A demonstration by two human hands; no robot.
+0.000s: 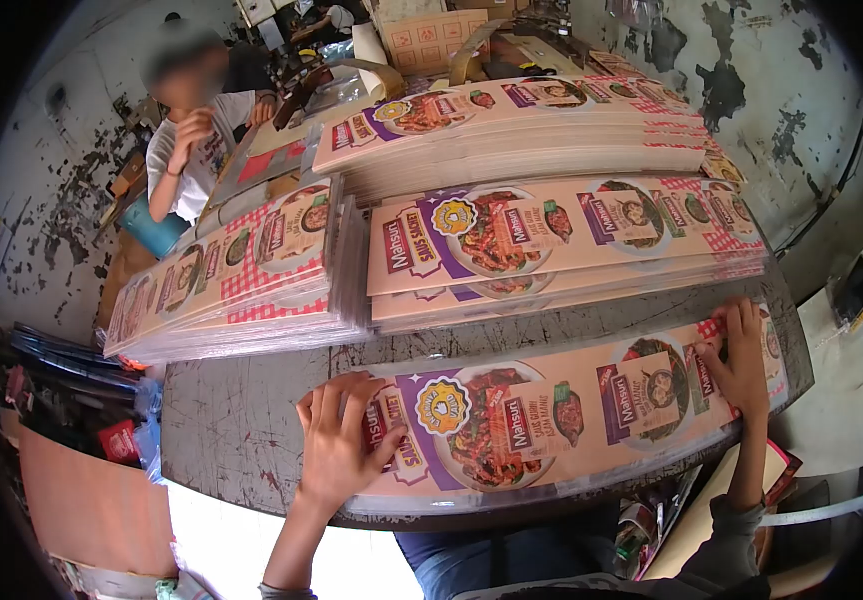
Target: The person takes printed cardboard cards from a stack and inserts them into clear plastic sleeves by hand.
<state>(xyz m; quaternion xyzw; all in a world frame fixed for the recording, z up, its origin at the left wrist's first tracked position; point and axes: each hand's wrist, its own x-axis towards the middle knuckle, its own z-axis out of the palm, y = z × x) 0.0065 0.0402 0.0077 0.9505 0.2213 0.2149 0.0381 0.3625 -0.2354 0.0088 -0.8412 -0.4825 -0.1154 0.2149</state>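
A long printed sheet (571, 420) in clear plastic lies along the table's near edge. My left hand (336, 435) rests on its left end, fingers apart, with the thumb on the print. At the sheet's right end is my right hand (738, 365), its fingers over the far edge and the thumb on the printed face. Just beyond lies a stack of like sheets (561, 235), with a taller stack (511, 120) behind it. Another stack (241, 265) in shiny plastic sits to the left, its sheets turned another way.
The scratched grey table (231, 410) has its edge close to my body. A person (191, 130) in a white shirt is at the far left, one hand raised. A cardboard box (436, 40) stands at the back. A blue bucket (151, 225) is beside the table.
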